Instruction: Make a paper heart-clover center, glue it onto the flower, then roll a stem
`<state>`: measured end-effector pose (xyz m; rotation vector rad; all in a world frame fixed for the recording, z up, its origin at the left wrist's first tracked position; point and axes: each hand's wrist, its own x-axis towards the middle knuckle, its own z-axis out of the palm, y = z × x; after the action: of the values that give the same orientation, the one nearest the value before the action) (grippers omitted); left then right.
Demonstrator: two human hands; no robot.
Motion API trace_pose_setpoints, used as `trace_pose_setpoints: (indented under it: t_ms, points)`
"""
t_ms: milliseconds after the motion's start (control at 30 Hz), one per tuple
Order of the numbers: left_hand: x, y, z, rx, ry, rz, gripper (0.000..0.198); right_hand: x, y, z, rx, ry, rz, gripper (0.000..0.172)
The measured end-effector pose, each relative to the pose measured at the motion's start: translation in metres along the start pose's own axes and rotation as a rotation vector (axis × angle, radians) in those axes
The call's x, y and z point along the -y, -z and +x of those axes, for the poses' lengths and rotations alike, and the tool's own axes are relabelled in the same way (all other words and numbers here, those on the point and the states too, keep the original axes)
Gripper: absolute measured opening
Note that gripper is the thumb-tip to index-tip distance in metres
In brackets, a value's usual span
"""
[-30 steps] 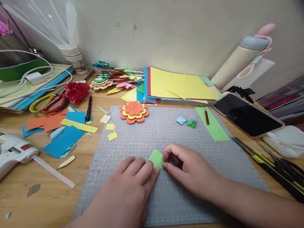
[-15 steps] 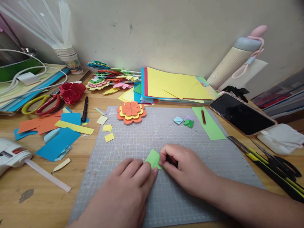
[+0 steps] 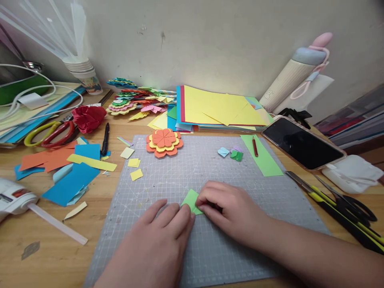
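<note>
A small light-green square of paper (image 3: 190, 197), partly folded, lies on the grey cutting mat (image 3: 210, 260) in front of me. My left hand (image 3: 159, 236) presses on its lower left edge, index finger and thumb close together at the paper. From the right, my right hand (image 3: 229, 206) pinches the right corner between thumb and forefinger, with the other fingers curled. My fingers cover part of the fold. Farther back on the mat sit a layered orange and yellow paper flower (image 3: 164, 142), a folded light-blue piece (image 3: 223, 152) and a folded dark-green piece (image 3: 237, 155).
A glue gun (image 3: 18, 197), coloured paper scraps (image 3: 72, 182), and red and yellow-handled scissors (image 3: 58, 134) lie left. On the right are a green strip (image 3: 265, 160) under a red pencil (image 3: 255, 146), a phone (image 3: 303, 142), black scissors (image 3: 355, 208) and a cutter (image 3: 336, 216). Paper sheets (image 3: 222, 106) lie behind.
My right fingers have shifted slightly left and inward over the green paper's right corner. The left hand stays on its edge. The whole view has shifted a little.
</note>
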<state>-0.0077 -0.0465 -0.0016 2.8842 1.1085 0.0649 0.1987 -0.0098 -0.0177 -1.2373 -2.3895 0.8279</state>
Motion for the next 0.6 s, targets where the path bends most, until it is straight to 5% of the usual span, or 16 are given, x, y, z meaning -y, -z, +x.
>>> trace_pose_setpoints:
  t_ms: [233, 467, 600]
  points:
    - [0.003, 0.003, 0.001, -0.026, 0.029, -0.102, 0.031, 0.007, 0.004, -0.014, -0.018, 0.171, -0.186, 0.022]
    - [0.003, 0.008, 0.008, -0.004, 0.062, -0.212, 0.018, 0.021, 0.004, -0.027, -0.118, 0.185, -0.572, 0.016]
    - [0.008, 0.007, 0.012, -0.017, 0.092, -0.309, 0.019, 0.019, 0.004, -0.030, -0.128, 0.157, -0.488, 0.024]
